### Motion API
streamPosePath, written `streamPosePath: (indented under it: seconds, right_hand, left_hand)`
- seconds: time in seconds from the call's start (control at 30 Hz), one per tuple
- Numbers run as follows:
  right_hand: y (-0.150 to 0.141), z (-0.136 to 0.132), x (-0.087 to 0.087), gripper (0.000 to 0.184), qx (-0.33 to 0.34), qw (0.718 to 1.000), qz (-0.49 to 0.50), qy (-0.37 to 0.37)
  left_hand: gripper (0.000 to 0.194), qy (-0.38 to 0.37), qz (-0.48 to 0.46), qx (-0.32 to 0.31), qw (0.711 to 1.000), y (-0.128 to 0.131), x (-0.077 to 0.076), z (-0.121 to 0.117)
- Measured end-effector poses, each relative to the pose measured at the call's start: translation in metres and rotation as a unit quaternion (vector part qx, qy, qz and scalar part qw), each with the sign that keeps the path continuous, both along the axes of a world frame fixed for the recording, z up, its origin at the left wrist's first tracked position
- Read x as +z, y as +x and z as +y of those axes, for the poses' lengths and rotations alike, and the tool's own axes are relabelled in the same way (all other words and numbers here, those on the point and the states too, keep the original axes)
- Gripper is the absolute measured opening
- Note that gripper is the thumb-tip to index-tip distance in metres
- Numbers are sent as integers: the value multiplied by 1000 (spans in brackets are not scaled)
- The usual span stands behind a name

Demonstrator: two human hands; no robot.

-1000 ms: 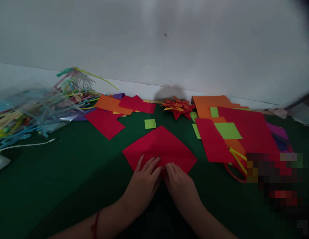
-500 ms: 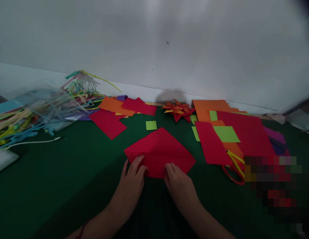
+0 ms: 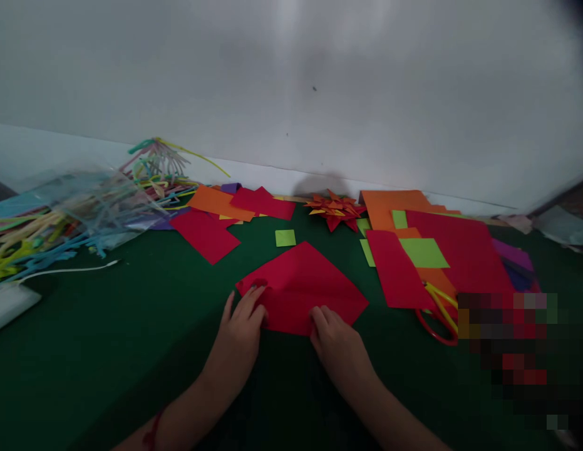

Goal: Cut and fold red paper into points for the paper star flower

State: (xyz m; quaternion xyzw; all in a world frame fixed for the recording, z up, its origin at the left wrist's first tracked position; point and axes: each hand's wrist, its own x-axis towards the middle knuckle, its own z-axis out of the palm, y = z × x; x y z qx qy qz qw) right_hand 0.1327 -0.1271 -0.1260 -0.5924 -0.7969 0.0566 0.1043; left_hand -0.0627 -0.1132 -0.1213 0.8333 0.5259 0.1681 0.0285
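Note:
A red sheet of paper (image 3: 303,282) lies in front of me with one corner pointing away and its near side folded to a straight edge. At its lower left edge, my left hand (image 3: 244,322) has its fingertips on top of the paper and its thumb at the near edge, closed on it. My right hand (image 3: 333,335) pinches the near edge right of the middle, fingers bent together. A small light green paper square (image 3: 285,238) lies just beyond the sheet. The undersides of both hands' fingertips are hidden.
Red paper (image 3: 206,235) and orange paper (image 3: 220,203) lie back left, near bundled pipe cleaners (image 3: 84,213). A red-orange paper flower (image 3: 335,210) stands at the back. Right are stacked sheets (image 3: 460,250) and scissors (image 3: 439,313). A white cable (image 3: 70,270) lies left.
My left hand has slid left along the near edge of the red paper, toward its left corner. My right hand stays at about the same spot on the edge.

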Motion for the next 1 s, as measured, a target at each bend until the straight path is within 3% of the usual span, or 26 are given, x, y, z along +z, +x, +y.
streamPosePath:
  seconds: [0.17, 0.37, 0.5, 0.63, 0.77, 0.83, 1.0]
  right_hand:
    - [15, 4, 6, 17, 3, 997, 81, 0]
    - [67, 29, 15, 30, -172, 970, 155, 67]
    - [91, 43, 14, 37, -191, 948, 254, -36]
    - [98, 43, 21, 37, -189, 902, 353, -161]
    - [98, 39, 29, 31, -131, 872, 385, -272]
    - [95, 38, 29, 31, -106, 862, 398, -294]
    - [83, 36, 29, 54, -85, 818, 480, -305]
  left_hand:
    - [27, 44, -68, -13, 997, 2, 3, 1]
    - [28, -40, -79, -97, 991, 4, 7, -3]
    - [27, -82, -55, -180, 979, 9, 12, -6]
    - [26, -99, -61, -214, 970, 12, 16, -7]
    - [28, -104, -70, -250, 960, 12, 18, -6]
    - [28, -90, -70, -266, 957, 13, 18, -6]
    - [27, -52, -55, -274, 959, 14, 14, -9]
